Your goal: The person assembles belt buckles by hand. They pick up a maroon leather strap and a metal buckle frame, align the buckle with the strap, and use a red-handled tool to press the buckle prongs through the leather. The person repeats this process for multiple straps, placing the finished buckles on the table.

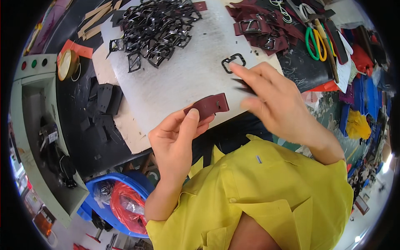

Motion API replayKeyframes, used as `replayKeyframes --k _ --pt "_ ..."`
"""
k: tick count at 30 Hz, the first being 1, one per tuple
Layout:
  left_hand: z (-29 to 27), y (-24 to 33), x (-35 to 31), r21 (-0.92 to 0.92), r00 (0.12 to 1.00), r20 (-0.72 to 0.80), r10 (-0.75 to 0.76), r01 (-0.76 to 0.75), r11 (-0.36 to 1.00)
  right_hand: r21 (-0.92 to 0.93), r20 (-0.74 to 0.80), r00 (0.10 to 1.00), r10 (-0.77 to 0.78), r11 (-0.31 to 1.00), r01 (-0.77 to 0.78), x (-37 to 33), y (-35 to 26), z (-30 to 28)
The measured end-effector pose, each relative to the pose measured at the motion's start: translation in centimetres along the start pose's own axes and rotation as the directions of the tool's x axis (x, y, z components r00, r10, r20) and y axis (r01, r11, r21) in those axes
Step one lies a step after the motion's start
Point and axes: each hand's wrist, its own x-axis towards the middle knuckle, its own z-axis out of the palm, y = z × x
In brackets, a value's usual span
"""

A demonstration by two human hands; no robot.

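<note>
My left hand (pixel 174 135) pinches a folded maroon leather strap piece (pixel 207 106) between thumb and fingers, above the near edge of the white board. A small dark slot shows near the strap's right end. To the right, my right hand (pixel 277 96) is smeared by motion. Its index fingertip is at the lower edge of a black metal buckle frame (pixel 223 65); whether they touch I cannot tell. Between its thumb and index finger stick out dark, pointed, blurred shapes (pixel 243 86), whose kind I cannot make out.
A heap of black buckles (pixel 156 31) covers the board's (pixel 189 68) far left. Maroon straps with buckles (pixel 260 29) pile up at far right, near scissors (pixel 313 43). Black pieces (pixel 109 99) and a tape roll (pixel 68 65) lie left. A blue bin (pixel 146 183) stands below.
</note>
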Motion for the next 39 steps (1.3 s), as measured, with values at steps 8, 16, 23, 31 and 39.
replayKeyframes --k 8,16,23,31,39 --pt "0.0 0.0 -0.1 -0.044 0.999 -0.048 -0.006 0.004 0.999 -0.259 -0.114 0.895 -0.431 0.883 0.392 -1.2 1.0 1.8" --pt "-0.1 -0.9 -1.0 0.152 0.964 0.026 0.264 -0.265 0.952 0.013 0.155 0.987 -0.039 0.999 0.038 -0.8 0.0 0.2" --pt "-0.5 -1.0 -0.6 0.244 0.954 -0.038 0.298 -0.28 0.928 0.16 0.129 0.991 0.024 0.986 -0.044 0.8 1.0 -0.3" --pt "-0.8 -1.4 0.1 -0.405 0.992 0.123 -0.022 0.071 0.911 -0.35 -0.223 0.783 -0.581 0.797 0.492 -0.1 -0.3 3.3" --pt "0.9 -0.9 -0.5 -0.459 0.986 0.156 0.057 0.022 0.888 -0.261 -0.231 0.832 -0.505 0.856 0.446 0.0 -0.3 2.9"
